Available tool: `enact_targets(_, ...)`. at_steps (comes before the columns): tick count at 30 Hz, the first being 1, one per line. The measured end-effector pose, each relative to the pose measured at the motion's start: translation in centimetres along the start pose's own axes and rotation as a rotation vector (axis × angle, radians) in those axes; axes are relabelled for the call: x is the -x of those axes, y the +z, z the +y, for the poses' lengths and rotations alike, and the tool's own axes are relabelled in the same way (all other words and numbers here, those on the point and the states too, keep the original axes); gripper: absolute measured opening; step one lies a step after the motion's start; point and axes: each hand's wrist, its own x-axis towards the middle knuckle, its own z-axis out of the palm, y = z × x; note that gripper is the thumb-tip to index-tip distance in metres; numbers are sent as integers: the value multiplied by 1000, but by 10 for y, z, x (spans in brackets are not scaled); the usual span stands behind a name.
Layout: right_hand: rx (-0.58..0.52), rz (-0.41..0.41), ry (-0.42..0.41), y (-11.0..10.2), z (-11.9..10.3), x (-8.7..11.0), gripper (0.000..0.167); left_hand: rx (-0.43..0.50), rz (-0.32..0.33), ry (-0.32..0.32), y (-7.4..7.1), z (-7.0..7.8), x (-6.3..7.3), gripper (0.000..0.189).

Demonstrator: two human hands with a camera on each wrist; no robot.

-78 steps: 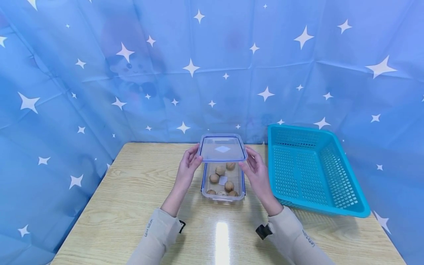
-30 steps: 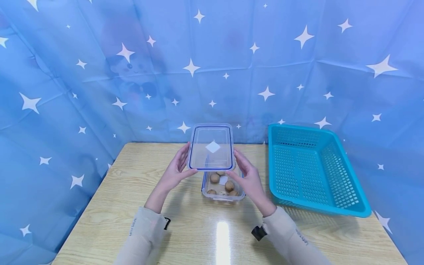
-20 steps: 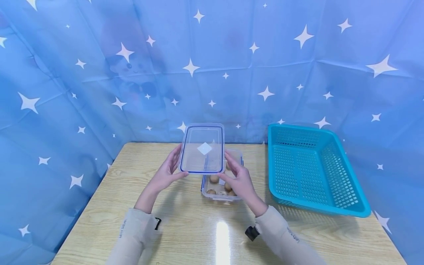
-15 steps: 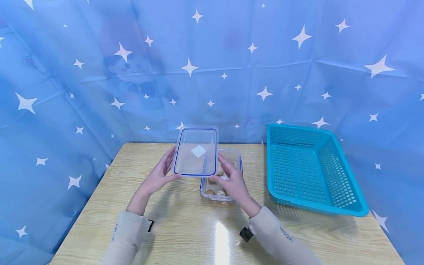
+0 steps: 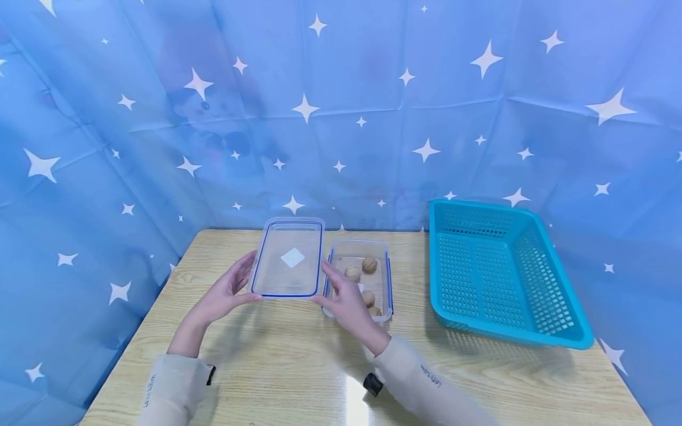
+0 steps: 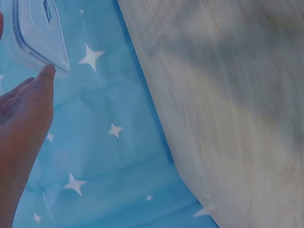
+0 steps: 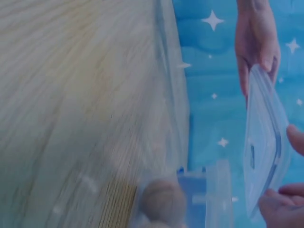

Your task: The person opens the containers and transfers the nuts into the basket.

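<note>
Both hands hold a clear plastic lid (image 5: 277, 273) with a blue seal and a white square label, tilted, left of the food container. My left hand (image 5: 226, 293) pinches its left edge, thumb at the near corner. My right hand (image 5: 348, 302) pinches the opposite edge; its thumb and fingertips show in the right wrist view on the lid (image 7: 260, 142). The uncovered clear food container (image 5: 391, 290) stands on the table with several walnuts (image 5: 369, 264) inside. My right hand overlaps its left part and hides some walnuts. In the left wrist view the thumb meets the lid (image 6: 45, 40).
A turquoise perforated plastic basket (image 5: 511, 337) stands at the right of the wooden table (image 5: 298, 367). Behind the table's back and left edges hangs a blue curtain (image 5: 341, 77) with white stars.
The lid has moved from over the container leftward and lower, both hands keeping hold of its edges. More walnuts at the container's back and right now show. The container and basket stay put.
</note>
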Motion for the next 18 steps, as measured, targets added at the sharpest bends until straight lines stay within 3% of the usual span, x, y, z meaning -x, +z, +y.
enact_targets(5,87,-34,24,17,-4,-3,76,21,-14,-49,-10,-7,13,96)
enact_targets(18,34,-183,159,48,-2,-5,82,-62,-35,-139,-24,-25,36,93)
